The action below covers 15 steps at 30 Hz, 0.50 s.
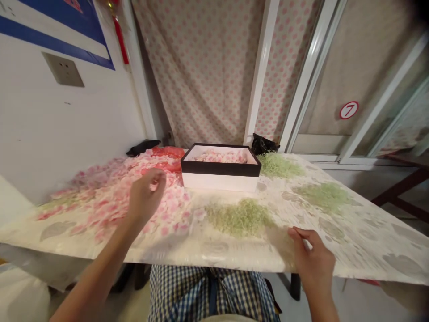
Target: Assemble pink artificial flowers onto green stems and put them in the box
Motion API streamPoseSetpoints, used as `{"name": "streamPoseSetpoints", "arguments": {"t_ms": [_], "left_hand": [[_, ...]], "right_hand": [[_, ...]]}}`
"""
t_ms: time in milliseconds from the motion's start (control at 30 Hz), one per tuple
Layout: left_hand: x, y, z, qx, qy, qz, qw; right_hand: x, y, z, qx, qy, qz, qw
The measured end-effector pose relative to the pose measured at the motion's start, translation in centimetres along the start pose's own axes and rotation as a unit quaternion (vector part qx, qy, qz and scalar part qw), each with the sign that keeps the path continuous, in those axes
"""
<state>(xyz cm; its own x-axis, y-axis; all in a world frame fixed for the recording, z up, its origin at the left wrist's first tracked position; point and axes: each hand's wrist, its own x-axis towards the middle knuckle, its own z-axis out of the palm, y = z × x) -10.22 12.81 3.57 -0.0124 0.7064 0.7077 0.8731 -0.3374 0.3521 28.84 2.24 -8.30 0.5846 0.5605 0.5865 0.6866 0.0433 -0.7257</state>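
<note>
the petals (pixel 107 210) lie in a broad, loose heap from nine to eleven o'clock on the worktop (pixel 214 259); the left hand (pixel 145 197) is over them, its fingers curled into a narrow ring; the right hand (pixel 314 255) is by the near edge at about four o'clock, thumb and first finger together at the tips; whether either pinches something small, i cannot tell; the petals look feather-light, soft and likely to slide or cling, so a loose scoop should suit them better than a squeeze; the nearest green clump (pixel 239 217), between the hands, looks wispy and apt to tangle, best taken in small tufts from beneath; the black-rimmed box (pixel 219 181) stands at twelve o'clock with petals inside, its walls probably stiff, best reached over from above; red plastic (pixel 169 153) at eleven o'clock could snag a hand; a black bag (pixel 264 145) lies at one o'clock, behind a second green clump (pixel 281 164)
</note>
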Motion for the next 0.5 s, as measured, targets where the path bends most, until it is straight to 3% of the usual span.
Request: {"name": "streamPoseSetpoints", "arguments": {"t_ms": [133, 233, 333, 500], "left_hand": [[1.9, -2.3, 3.5, -0.030, -0.115, 0.055, 0.991], [2.9, -3.8, 5.9, -0.059, -0.151, 0.085, 0.983], [3.1, -4.9, 7.0, -0.078, -0.122, 0.081, 0.986], [2.4, -5.4, 6.9, -0.129, -0.035, 0.031, 0.991]], "right_hand": [[-0.2, 0.1, 0.0, -0.010, 0.006, -0.011, 1.000], [-0.1, 0.0, 0.0, -0.018, 0.009, -0.030, 0.999], [-0.1, -0.1, 0.1, -0.028, 0.016, -0.050, 0.998], [-0.3, -0.2, 0.3, -0.041, 0.021, -0.076, 0.996]]}}
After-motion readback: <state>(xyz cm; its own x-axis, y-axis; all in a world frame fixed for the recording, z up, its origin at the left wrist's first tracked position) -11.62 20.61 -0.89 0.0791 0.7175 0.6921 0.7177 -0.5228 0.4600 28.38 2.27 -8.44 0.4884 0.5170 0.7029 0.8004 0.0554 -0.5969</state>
